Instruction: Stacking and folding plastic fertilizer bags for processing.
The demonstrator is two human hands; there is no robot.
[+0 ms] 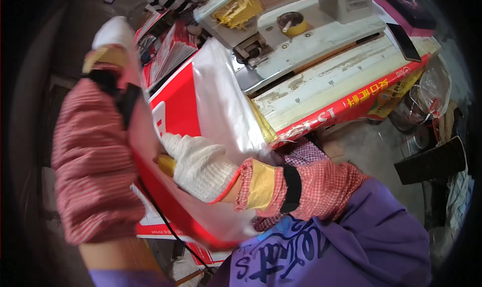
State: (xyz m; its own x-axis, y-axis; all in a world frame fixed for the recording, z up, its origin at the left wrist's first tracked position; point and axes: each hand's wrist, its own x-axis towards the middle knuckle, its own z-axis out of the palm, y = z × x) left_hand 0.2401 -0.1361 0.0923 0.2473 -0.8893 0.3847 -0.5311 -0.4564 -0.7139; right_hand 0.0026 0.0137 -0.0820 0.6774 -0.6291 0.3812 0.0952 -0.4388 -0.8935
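A large red-and-white plastic sheet, perhaps a sack [175, 99], spreads between my arms and reaches the sewing machine [306, 21]. My left hand [114, 33], in a white glove, is raised at its far left edge; the fingers are smeared by motion. Lower down, my right hand [198, 164] wears a white knitted glove, its fingers curled and closed on the sheet. Something yellow [166, 165] shows at its thumb side, too blurred to name. Both forearms carry red checked sleeves with yellow tape and black bands at the wrists.
The machine's pale bed [311, 89] has a red-and-yellow wrapped front edge [351, 104]. A phone [403, 41] lies on it at right. A yellow round tin [292, 23] sits on the machine. Folded red-and-white sheets [173, 48] are stacked behind. A black cord [168, 222] hangs near my left forearm.
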